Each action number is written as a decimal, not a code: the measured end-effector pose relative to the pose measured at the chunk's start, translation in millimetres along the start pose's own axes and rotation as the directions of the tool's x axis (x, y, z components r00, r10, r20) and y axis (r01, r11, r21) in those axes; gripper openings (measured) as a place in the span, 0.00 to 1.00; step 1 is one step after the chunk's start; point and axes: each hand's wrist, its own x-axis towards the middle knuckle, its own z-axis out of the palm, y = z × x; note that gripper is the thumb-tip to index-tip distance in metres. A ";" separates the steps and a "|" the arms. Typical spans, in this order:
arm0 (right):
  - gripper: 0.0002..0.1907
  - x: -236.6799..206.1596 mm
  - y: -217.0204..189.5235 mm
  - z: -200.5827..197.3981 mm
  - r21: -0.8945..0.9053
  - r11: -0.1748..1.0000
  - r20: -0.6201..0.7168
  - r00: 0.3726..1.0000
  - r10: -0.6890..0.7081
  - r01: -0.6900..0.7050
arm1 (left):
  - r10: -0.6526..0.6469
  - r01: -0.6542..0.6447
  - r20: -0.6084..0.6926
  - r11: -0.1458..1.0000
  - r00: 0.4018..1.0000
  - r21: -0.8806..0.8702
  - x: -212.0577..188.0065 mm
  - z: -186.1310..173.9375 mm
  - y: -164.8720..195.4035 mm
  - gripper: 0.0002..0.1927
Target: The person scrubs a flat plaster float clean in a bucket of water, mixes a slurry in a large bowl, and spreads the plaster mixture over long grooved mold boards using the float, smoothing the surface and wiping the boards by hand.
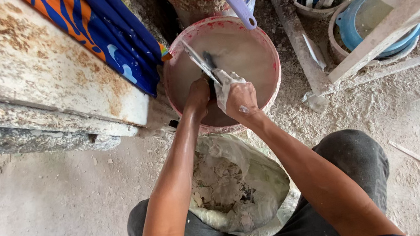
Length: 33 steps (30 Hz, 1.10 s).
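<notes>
Currently: scraper blade (pixel 197 61), thin, stiff, wet & likely slippery, over red-rimmed bucket (pixel 271 52) of cloudy water; left hand (pixel 198 97) closed on its handle, best hold; right hand (pixel 237 98) presses wet rag (pixel 224 81) to blade.

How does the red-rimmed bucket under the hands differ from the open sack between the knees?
The red-rimmed bucket is rigid and round and holds cloudy liquid; the open sack is soft and crumpled and holds dry whitish lumps. The left hand and right hand work a scraper over the bucket; the sack lies untouched. Both stand open on the dusty floor.
</notes>
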 end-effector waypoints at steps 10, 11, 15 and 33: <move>0.16 31.7 39.9 7.5 0.115 0.925 0.108 0.931 0.350 -0.361 | 0.354 -0.273 0.024 0.675 0.935 0.686 -11.4 -1.0 -7.0 0.25; 0.16 34.4 43.1 8.5 0.111 0.911 0.133 0.914 0.383 -0.398 | 0.287 -0.217 0.006 0.711 0.958 0.669 -13.3 -1.0 -5.7 0.27; 0.15 29.7 43.5 13.6 0.049 0.964 0.098 0.962 0.254 -0.260 | 0.191 -0.172 0.031 0.789 0.981 0.590 -6.4 -1.8 -2.8 0.37; 0.15 16.7 37.5 36.5 0.027 0.971 0.135 0.963 0.233 -0.239 | 0.519 -0.385 -0.193 0.793 0.833 0.472 14.5 -22.2 -9.7 0.26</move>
